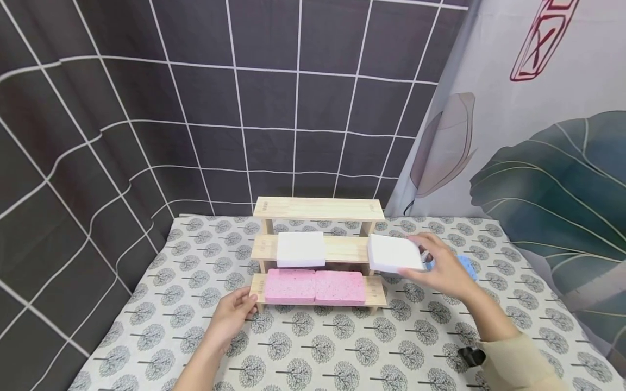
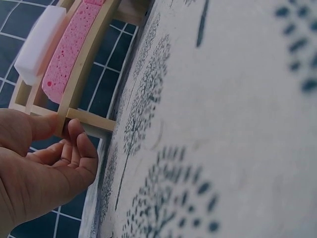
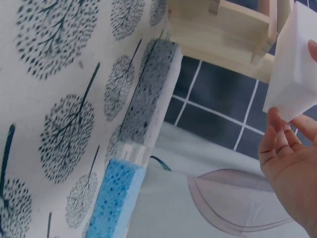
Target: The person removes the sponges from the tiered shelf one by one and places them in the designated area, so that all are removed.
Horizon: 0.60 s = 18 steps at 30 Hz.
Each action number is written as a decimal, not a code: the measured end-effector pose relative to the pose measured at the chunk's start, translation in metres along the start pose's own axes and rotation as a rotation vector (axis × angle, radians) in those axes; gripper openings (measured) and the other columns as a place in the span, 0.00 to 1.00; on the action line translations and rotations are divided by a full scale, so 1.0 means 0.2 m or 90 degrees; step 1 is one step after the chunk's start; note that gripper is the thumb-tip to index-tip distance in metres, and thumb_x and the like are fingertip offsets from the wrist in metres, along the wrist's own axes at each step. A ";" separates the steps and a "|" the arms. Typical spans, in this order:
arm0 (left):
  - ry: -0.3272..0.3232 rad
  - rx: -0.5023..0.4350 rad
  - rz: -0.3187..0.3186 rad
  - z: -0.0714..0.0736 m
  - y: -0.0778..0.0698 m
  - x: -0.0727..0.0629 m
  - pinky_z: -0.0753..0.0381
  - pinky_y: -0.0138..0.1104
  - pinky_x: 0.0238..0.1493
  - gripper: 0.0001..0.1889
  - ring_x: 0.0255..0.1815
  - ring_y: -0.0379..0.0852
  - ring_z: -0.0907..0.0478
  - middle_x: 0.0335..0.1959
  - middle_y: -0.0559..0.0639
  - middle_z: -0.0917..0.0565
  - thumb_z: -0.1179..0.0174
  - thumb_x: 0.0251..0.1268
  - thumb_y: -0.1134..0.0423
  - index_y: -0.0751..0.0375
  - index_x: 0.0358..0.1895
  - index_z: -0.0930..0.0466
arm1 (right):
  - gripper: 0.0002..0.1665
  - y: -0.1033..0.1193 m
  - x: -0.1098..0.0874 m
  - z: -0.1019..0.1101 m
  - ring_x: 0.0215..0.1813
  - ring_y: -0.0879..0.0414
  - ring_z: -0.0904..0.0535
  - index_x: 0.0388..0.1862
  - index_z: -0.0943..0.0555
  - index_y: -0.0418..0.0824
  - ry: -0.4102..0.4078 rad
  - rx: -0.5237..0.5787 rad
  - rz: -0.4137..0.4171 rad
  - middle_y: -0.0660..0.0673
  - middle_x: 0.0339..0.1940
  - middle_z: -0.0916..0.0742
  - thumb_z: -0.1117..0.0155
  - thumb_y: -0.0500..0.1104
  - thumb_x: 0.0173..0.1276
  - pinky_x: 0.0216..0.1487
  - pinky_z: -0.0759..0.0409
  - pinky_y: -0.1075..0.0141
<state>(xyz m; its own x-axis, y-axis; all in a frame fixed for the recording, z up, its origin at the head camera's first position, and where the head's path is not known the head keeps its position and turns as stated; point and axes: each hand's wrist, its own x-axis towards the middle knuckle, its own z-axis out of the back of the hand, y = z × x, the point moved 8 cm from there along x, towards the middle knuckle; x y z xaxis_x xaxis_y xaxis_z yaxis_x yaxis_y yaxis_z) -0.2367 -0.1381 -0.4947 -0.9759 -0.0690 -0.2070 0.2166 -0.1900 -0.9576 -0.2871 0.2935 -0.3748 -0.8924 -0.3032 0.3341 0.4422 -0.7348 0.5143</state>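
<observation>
My right hand (image 1: pixel 437 266) grips a white sponge block (image 1: pixel 395 253) by its right side, at the right end of the middle step of a wooden three-step rack (image 1: pixel 318 208). Another white sponge block (image 1: pixel 300 247) sits on the left part of that step. Two pink sponges (image 1: pixel 290 286) lie side by side on the lowest step. With thumb and fingers my left hand (image 1: pixel 231 315) pinches the left end of the lowest step. In the left wrist view the thumb of the left hand (image 2: pixel 44 163) lies against the wooden edge.
A blue sponge (image 3: pixel 115 198) and a grey sponge (image 3: pixel 151 91) lie on the tree-print tablecloth (image 1: pixel 298 347) right of the rack, largely hidden behind the right hand in the head view. A dark gridded curtain (image 1: pixel 264 98) hangs behind. A small black object (image 1: pixel 471 356) shows by the right sleeve.
</observation>
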 end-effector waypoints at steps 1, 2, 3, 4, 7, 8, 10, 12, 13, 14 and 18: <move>0.000 0.000 0.000 0.00 0.00 0.00 0.18 0.30 0.39 0.23 0.40 0.48 0.22 0.43 0.57 0.18 0.46 0.76 0.66 0.78 0.67 0.32 | 0.47 -0.01 0.00 0.01 0.48 0.44 0.23 0.68 0.27 0.30 -0.002 -0.006 0.001 0.33 0.62 0.23 0.18 0.48 0.53 0.43 0.18 0.48; -0.001 0.000 0.001 0.00 0.00 0.00 0.18 0.30 0.39 0.23 0.40 0.48 0.22 0.43 0.57 0.18 0.46 0.76 0.66 0.78 0.67 0.32 | 0.47 -0.01 -0.01 0.01 0.48 0.44 0.22 0.67 0.27 0.31 -0.006 -0.011 0.006 0.33 0.63 0.23 0.17 0.48 0.52 0.43 0.18 0.50; -0.001 0.001 0.001 0.00 0.00 0.00 0.18 0.30 0.39 0.23 0.40 0.48 0.22 0.43 0.57 0.18 0.46 0.76 0.66 0.78 0.67 0.32 | 0.48 -0.02 -0.01 0.02 0.48 0.43 0.22 0.67 0.27 0.31 -0.009 -0.019 0.008 0.32 0.63 0.24 0.17 0.48 0.52 0.42 0.19 0.51; -0.002 0.001 0.003 0.00 0.00 0.00 0.18 0.30 0.39 0.23 0.40 0.48 0.22 0.43 0.56 0.18 0.46 0.76 0.66 0.78 0.67 0.32 | 0.48 -0.03 -0.02 0.02 0.49 0.41 0.22 0.67 0.27 0.31 -0.011 -0.021 0.008 0.32 0.64 0.24 0.17 0.48 0.51 0.44 0.19 0.47; -0.003 0.000 0.004 0.00 -0.01 0.00 0.18 0.30 0.38 0.23 0.39 0.48 0.22 0.42 0.56 0.18 0.46 0.76 0.66 0.78 0.67 0.32 | 0.48 -0.04 -0.04 0.04 0.55 0.35 0.23 0.66 0.26 0.30 -0.019 -0.025 0.013 0.30 0.64 0.24 0.16 0.49 0.50 0.48 0.20 0.36; -0.003 0.000 0.004 0.00 -0.01 0.00 0.18 0.30 0.38 0.23 0.39 0.47 0.22 0.42 0.56 0.18 0.46 0.76 0.66 0.78 0.67 0.32 | 0.48 -0.04 -0.04 0.05 0.54 0.35 0.23 0.66 0.26 0.30 -0.022 -0.024 0.013 0.30 0.64 0.24 0.16 0.48 0.50 0.48 0.20 0.36; -0.003 -0.001 0.004 0.00 -0.01 -0.01 0.18 0.30 0.38 0.23 0.39 0.47 0.22 0.42 0.56 0.18 0.46 0.76 0.66 0.78 0.67 0.32 | 0.48 -0.06 -0.06 0.06 0.57 0.33 0.24 0.66 0.26 0.31 -0.024 -0.025 0.007 0.31 0.64 0.23 0.16 0.49 0.50 0.50 0.23 0.32; -0.003 -0.001 0.005 0.00 -0.01 -0.01 0.18 0.30 0.39 0.23 0.39 0.47 0.22 0.42 0.56 0.18 0.46 0.76 0.66 0.78 0.67 0.32 | 0.48 -0.07 -0.07 0.07 0.56 0.35 0.24 0.67 0.26 0.31 -0.026 -0.030 0.001 0.32 0.63 0.23 0.16 0.49 0.50 0.50 0.22 0.34; -0.003 -0.001 0.006 0.00 -0.01 -0.01 0.18 0.30 0.39 0.23 0.39 0.47 0.22 0.42 0.56 0.18 0.46 0.76 0.66 0.78 0.67 0.32 | 0.48 -0.08 -0.08 0.07 0.55 0.36 0.23 0.67 0.26 0.32 -0.026 -0.033 -0.004 0.33 0.62 0.22 0.16 0.49 0.50 0.49 0.22 0.36; -0.004 -0.001 0.008 0.00 -0.01 -0.01 0.18 0.30 0.39 0.23 0.39 0.47 0.22 0.42 0.56 0.18 0.46 0.76 0.66 0.77 0.67 0.32 | 0.48 -0.09 -0.09 0.08 0.54 0.37 0.23 0.67 0.26 0.32 -0.027 -0.035 -0.009 0.33 0.62 0.22 0.16 0.49 0.50 0.49 0.22 0.38; -0.005 -0.001 0.009 0.00 -0.01 -0.01 0.18 0.29 0.39 0.22 0.39 0.47 0.22 0.42 0.56 0.18 0.46 0.76 0.67 0.77 0.67 0.31 | 0.48 -0.13 -0.12 0.09 0.50 0.42 0.23 0.66 0.25 0.32 -0.028 -0.042 -0.021 0.36 0.59 0.22 0.16 0.49 0.50 0.44 0.22 0.51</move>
<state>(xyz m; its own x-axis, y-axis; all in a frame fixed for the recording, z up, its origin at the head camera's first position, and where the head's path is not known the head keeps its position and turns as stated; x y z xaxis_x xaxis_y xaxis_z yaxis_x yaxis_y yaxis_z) -0.2353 -0.1374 -0.4932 -0.9725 -0.0787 -0.2192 0.2304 -0.1868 -0.9550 -0.2759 0.3312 -0.3818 -0.9013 -0.2517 0.3527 0.4037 -0.7833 0.4727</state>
